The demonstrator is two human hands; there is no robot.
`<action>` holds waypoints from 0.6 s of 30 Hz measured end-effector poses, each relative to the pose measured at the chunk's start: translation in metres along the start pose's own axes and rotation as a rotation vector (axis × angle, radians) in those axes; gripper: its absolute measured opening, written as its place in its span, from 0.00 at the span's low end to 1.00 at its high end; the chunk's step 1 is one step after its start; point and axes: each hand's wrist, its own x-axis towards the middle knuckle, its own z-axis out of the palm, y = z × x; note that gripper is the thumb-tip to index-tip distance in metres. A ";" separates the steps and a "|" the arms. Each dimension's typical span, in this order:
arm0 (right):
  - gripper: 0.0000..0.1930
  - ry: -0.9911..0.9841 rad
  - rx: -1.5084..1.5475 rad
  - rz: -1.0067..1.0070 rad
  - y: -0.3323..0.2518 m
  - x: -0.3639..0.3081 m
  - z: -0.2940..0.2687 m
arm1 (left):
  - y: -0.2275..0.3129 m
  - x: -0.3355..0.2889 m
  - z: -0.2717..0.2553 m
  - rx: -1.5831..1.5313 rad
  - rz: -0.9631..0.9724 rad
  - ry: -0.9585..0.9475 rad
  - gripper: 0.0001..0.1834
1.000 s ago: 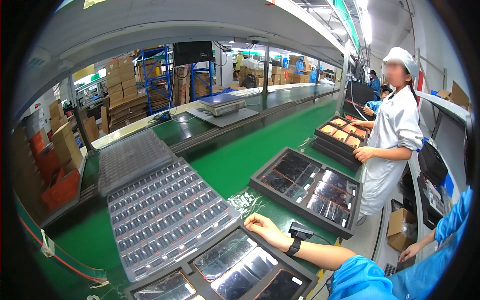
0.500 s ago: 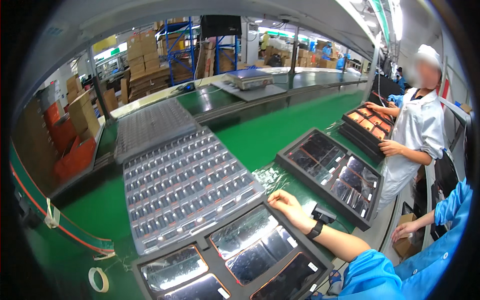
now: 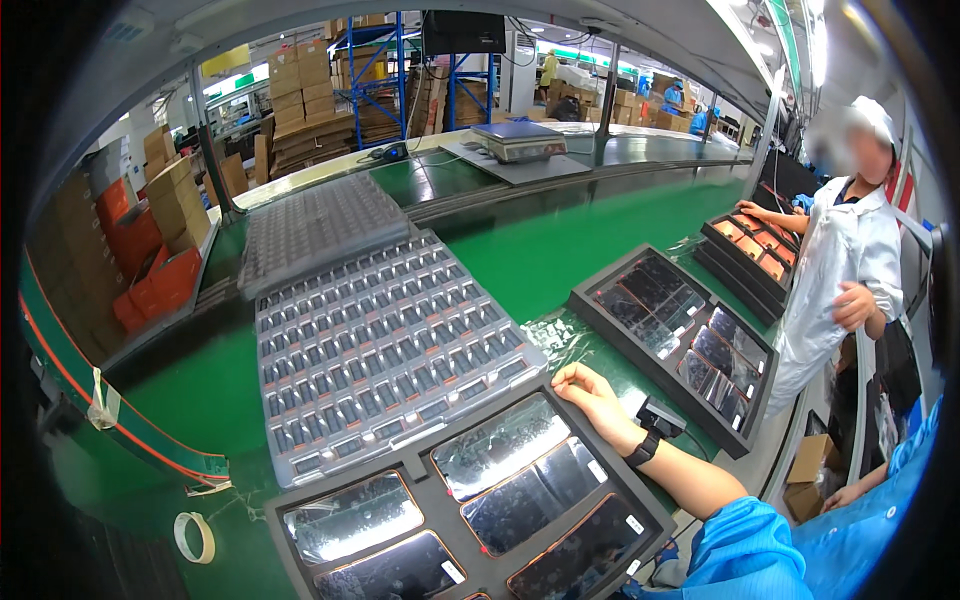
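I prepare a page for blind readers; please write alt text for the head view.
The left hand, wearing a black wristband, has its fingers at the far corner of a black tray of phone-like glossy panels. Beyond lie a grey tray with rows of small parts and a second black tray; a white-coated person stands at right.

Dark rectangular screens (image 3: 508, 438) look glossy and smooth; their black rectangular tray (image 3: 445, 515), matt; grey compartmented plastic tray (image 3: 532, 358), shiny; long green worktop (image 3: 560, 230), faintly glossy

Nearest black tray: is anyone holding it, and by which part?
The left hand touches the far corner of the black tray; whether it grips cannot be told.
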 end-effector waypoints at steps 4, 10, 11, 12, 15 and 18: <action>0.04 -0.003 -0.002 -0.025 0.000 0.000 0.000 | -0.002 0.000 0.003 -0.002 0.010 -0.014 0.15; 0.05 -0.010 0.012 -0.007 -0.001 0.000 0.001 | -0.004 0.000 0.006 -0.009 0.028 -0.007 0.17; 0.05 -0.010 0.012 -0.006 0.000 0.000 0.001 | -0.005 0.000 0.006 -0.010 0.029 -0.006 0.17; 0.05 -0.010 -0.001 -0.008 0.001 0.001 0.000 | -0.005 -0.001 0.006 -0.012 0.030 -0.007 0.17; 0.04 -0.008 -0.019 -0.017 0.001 0.001 0.000 | -0.004 -0.001 0.005 -0.003 0.026 -0.008 0.18; 0.04 -0.013 -0.027 -0.018 0.000 0.001 0.001 | -0.005 -0.001 0.005 0.013 0.027 -0.017 0.19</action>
